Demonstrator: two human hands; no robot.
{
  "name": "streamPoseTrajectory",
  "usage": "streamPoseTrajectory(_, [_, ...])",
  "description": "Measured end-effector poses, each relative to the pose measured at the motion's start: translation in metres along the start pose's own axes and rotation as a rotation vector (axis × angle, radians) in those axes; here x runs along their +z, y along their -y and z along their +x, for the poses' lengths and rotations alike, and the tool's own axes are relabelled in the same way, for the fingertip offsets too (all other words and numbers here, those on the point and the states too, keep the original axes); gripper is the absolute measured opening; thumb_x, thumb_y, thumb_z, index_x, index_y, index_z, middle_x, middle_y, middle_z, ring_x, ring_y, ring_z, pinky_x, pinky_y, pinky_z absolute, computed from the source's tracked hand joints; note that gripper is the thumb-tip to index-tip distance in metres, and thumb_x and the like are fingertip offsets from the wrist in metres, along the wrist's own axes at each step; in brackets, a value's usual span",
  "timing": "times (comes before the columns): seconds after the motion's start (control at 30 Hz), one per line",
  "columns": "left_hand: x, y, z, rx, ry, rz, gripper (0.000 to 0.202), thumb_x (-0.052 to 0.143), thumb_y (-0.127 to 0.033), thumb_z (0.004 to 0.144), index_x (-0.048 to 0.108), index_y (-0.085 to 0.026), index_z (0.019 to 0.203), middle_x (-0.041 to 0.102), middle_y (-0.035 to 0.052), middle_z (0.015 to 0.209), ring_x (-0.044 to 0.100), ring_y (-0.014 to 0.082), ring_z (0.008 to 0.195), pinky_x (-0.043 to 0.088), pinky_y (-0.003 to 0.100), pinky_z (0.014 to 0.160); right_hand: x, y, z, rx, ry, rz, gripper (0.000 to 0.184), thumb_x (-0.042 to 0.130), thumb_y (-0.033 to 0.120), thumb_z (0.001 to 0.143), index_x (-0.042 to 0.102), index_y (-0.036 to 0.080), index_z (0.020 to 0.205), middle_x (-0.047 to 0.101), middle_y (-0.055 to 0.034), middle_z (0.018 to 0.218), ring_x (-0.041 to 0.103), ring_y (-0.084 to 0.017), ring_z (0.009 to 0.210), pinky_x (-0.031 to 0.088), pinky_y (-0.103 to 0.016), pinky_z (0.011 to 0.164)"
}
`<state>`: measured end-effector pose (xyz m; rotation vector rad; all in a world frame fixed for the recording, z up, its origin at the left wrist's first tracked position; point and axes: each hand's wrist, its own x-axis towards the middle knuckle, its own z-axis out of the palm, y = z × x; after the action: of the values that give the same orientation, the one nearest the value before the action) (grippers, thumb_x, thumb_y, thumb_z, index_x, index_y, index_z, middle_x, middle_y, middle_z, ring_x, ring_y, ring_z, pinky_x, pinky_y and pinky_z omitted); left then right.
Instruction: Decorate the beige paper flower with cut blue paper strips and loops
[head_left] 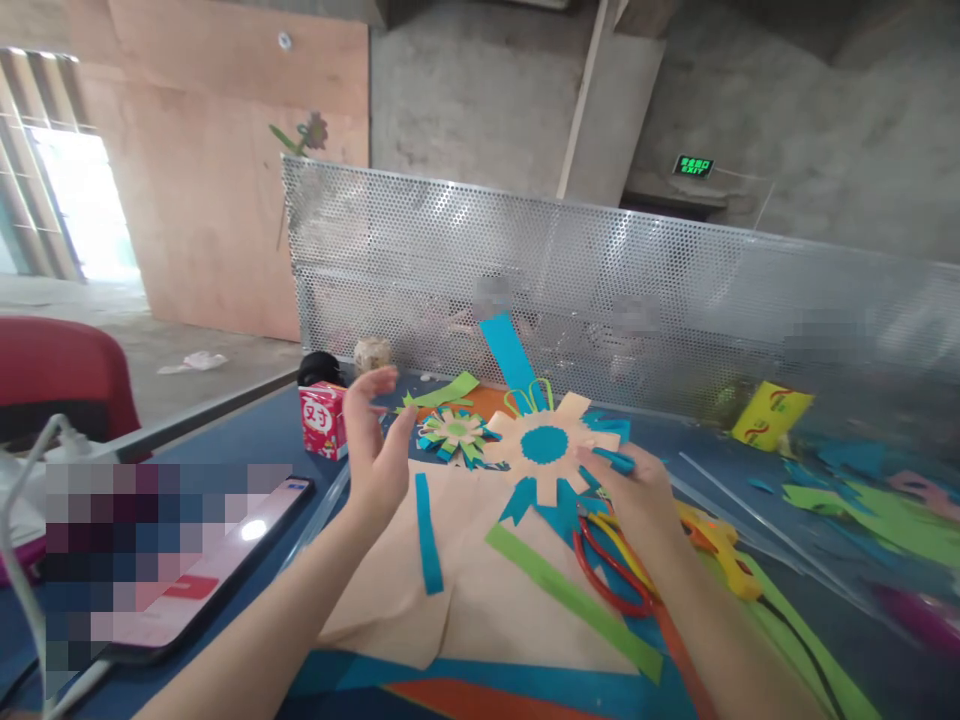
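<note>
Raised over the table, my left hand (pixel 379 450) holds nothing, its thumb and fingers apart. My right hand (pixel 637 490) pinches the right side of a peach paper flower (pixel 517 445) with a round blue centre; a blue piece shows by the fingers, its kind unclear. Between the hands lies a smaller layered flower (pixel 455 431) in green, peach and blue. Below them, a blue strip (pixel 428 535) and a green strip (pixel 574 600) rest on peach sheets (pixel 375 590). Red-handled scissors (pixel 607 575) lie just under my right wrist.
A yellow glue gun (pixel 724 550) with a black cord lies right of my forearm. At left are a phone (pixel 187 590) and a red box (pixel 324 420). Green and blue scraps (pixel 885 515) cover the right side. A perforated metal screen (pixel 450 250) bounds the back.
</note>
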<state>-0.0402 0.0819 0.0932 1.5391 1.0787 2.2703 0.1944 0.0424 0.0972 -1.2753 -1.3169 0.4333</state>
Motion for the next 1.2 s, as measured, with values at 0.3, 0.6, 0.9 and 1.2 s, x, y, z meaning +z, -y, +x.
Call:
streamPoseTrajectory(0.3, [0.004,-0.021,-0.017,0.885,0.186,0.502,0.076,0.059,-0.043,0.063,0.030,-0.022,0.131,0.035,0.0097,0.134,0.030,0.0350,0.120,0.022,0.046,0.095,-0.010,-0.011,-0.006,-0.072,0.127,-0.029,0.025,0.063,0.039,0.064,0.059,0.016,0.055,0.050,0.0022,0.046,0.043,-0.009,0.044,0.038,-0.021,0.044])
streamPoseTrajectory(0.6, [0.000,-0.020,-0.014,0.886,0.193,0.414,0.062,0.030,-0.055,0.077,0.027,-0.027,0.132,0.023,-0.0006,0.141,0.020,0.0351,0.125,0.016,0.050,0.097,-0.010,-0.012,-0.014,0.097,0.278,0.244,0.022,0.070,0.037,0.057,0.062,0.018,0.063,0.056,0.0009,0.053,0.052,-0.012,0.052,0.045,-0.024,0.051])
streamPoseTrajectory(0.9, [-0.001,-0.032,-0.016,0.585,0.315,0.329,0.060,0.016,-0.054,0.081,0.044,-0.020,0.122,0.041,0.0049,0.131,0.029,0.0286,0.121,0.018,0.045,0.100,-0.008,-0.015,-0.020,0.185,0.367,0.301,0.024,0.070,0.037,0.056,0.057,0.017,0.058,0.046,0.0043,0.043,0.043,-0.009,0.040,0.039,-0.023,0.039])
streamPoseTrajectory(1.2, [0.000,-0.046,-0.023,0.152,0.708,-0.227,0.065,0.050,-0.055,0.069,0.041,-0.021,0.123,0.050,0.0112,0.120,0.046,0.0272,0.110,0.037,0.041,0.091,-0.015,-0.006,-0.022,-0.291,0.147,-0.049,0.005,0.061,0.027,0.068,0.062,0.024,0.064,0.062,0.0017,0.062,0.058,-0.013,0.059,0.048,-0.024,0.053])
